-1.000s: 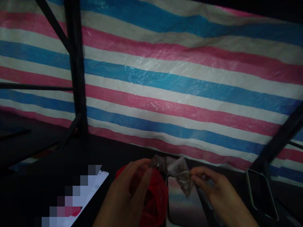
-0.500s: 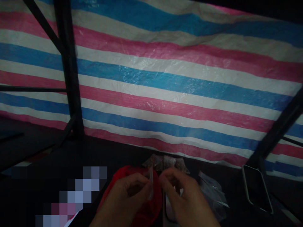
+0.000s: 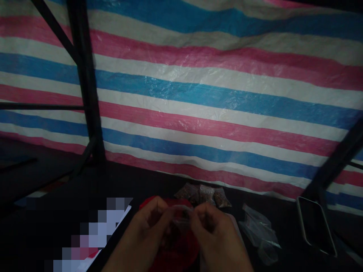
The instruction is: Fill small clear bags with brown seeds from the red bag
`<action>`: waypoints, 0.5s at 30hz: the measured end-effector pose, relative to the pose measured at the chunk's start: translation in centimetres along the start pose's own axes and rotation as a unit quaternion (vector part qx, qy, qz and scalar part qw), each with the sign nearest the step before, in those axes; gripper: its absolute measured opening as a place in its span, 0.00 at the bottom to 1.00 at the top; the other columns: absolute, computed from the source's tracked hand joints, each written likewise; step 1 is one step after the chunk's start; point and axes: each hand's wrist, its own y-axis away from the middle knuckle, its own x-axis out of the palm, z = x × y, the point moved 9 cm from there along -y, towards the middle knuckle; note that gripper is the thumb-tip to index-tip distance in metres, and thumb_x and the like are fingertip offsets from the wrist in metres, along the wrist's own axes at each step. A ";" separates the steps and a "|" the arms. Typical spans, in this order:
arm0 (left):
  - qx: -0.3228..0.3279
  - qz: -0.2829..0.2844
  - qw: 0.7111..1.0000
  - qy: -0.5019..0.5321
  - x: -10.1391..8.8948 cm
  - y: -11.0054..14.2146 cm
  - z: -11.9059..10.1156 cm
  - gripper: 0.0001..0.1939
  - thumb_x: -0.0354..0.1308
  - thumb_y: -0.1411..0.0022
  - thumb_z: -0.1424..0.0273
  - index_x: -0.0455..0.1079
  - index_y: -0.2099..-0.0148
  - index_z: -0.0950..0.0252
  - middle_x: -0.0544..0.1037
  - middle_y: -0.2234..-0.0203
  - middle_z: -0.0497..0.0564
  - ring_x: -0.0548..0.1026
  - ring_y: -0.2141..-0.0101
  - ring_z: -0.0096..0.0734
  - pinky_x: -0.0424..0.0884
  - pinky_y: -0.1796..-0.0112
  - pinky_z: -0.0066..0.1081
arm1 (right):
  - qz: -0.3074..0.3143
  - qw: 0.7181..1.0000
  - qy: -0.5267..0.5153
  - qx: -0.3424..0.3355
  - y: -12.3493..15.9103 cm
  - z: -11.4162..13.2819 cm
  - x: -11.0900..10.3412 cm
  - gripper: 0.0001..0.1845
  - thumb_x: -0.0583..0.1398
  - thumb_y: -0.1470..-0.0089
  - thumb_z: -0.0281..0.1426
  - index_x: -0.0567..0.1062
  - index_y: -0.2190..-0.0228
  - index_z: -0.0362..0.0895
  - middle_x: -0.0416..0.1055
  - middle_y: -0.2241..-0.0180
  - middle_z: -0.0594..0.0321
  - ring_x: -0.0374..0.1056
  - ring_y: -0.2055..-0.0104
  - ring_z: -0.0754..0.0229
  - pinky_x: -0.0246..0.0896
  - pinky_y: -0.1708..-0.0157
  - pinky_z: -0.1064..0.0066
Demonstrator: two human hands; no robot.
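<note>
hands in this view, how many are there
2: the left hand at bottom centre, and the right hand just beside it, both pinching a clear plastic bag above red plastic. No others show.

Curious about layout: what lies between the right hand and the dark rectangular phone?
In the head view, a partly hidden pale flat object, then crumpled clear plastic bags.

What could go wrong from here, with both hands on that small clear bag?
The clear plastic bag looks thin and is stretched between the fingers of the left hand and right hand, so it might tear or slip.
It appears to be above the red bag, so it could drop in there.
The right hand looks close to the small filled bags and might nudge them.
</note>
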 end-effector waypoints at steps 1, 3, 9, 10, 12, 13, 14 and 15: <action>0.005 -0.024 1.000 -0.005 -0.3 -0.1 0.0 0.23 0.66 0.39 0.48 0.67 0.71 0.60 0.72 0.82 0.40 0.68 0.79 0.25 0.62 0.76 0.24 | 0.000 1.000 0.018 0.000 0.0 -0.1 0.1 0.16 0.64 0.39 0.42 0.77 0.73 0.44 0.73 0.76 0.66 0.69 0.72 0.61 0.60 0.73 0.74; 0.016 -0.057 0.998 0.009 -0.6 -0.2 0.0 0.22 0.64 0.38 0.47 0.67 0.70 0.59 0.74 0.79 0.41 0.71 0.78 0.27 0.66 0.75 0.26 | 0.006 0.999 0.033 -0.003 0.1 -0.3 0.3 0.17 0.62 0.38 0.44 0.78 0.71 0.45 0.75 0.74 0.64 0.72 0.70 0.58 0.63 0.71 0.73; 0.047 -0.056 0.992 0.103 -0.3 -0.4 -0.6 0.21 0.69 0.41 0.49 0.69 0.68 0.59 0.79 0.71 0.43 0.78 0.68 0.29 0.75 0.65 0.26 | -0.069 0.997 -0.041 0.017 0.0 -1.4 -0.3 0.24 0.60 0.38 0.54 0.77 0.55 0.48 0.84 0.60 0.56 0.81 0.64 0.51 0.72 0.69 0.67; 0.044 -0.047 0.993 0.097 -0.3 -0.4 -0.6 0.21 0.69 0.41 0.48 0.69 0.68 0.59 0.77 0.73 0.43 0.77 0.70 0.29 0.75 0.66 0.27 | -0.067 0.995 -0.068 0.019 -0.2 -1.5 -0.1 0.24 0.60 0.38 0.54 0.76 0.52 0.48 0.84 0.60 0.57 0.81 0.66 0.51 0.73 0.70 0.67; 0.055 -0.066 0.995 0.053 -1.3 -0.4 -0.9 0.21 0.67 0.42 0.46 0.70 0.65 0.58 0.77 0.73 0.43 0.77 0.71 0.31 0.76 0.67 0.30 | -0.058 0.993 -0.100 0.009 -0.7 -1.5 0.3 0.23 0.60 0.38 0.50 0.75 0.50 0.48 0.84 0.57 0.57 0.82 0.65 0.51 0.74 0.68 0.66; 0.066 -0.107 0.992 0.011 -2.4 -0.3 -1.2 0.21 0.66 0.42 0.46 0.71 0.62 0.58 0.78 0.71 0.45 0.78 0.70 0.35 0.76 0.66 0.33 | -0.061 0.994 -0.092 0.001 -1.0 -1.5 0.4 0.21 0.61 0.38 0.47 0.75 0.51 0.48 0.84 0.56 0.56 0.82 0.62 0.50 0.74 0.65 0.65; 0.083 -0.166 0.982 -0.040 -3.9 0.0 -1.8 0.22 0.64 0.42 0.46 0.71 0.58 0.57 0.79 0.67 0.47 0.79 0.67 0.39 0.77 0.64 0.36 | -0.070 0.995 -0.066 -0.009 -1.3 -1.5 0.3 0.19 0.62 0.39 0.44 0.76 0.52 0.47 0.83 0.56 0.56 0.81 0.58 0.48 0.75 0.61 0.64; 0.105 -0.234 0.962 -0.097 -5.6 0.5 -2.5 0.23 0.62 0.41 0.46 0.71 0.53 0.57 0.79 0.63 0.50 0.79 0.63 0.42 0.77 0.62 0.39 | -0.082 0.996 -0.025 -0.016 -1.4 -1.6 0.3 0.16 0.63 0.40 0.40 0.76 0.52 0.47 0.83 0.55 0.55 0.80 0.54 0.47 0.74 0.57 0.62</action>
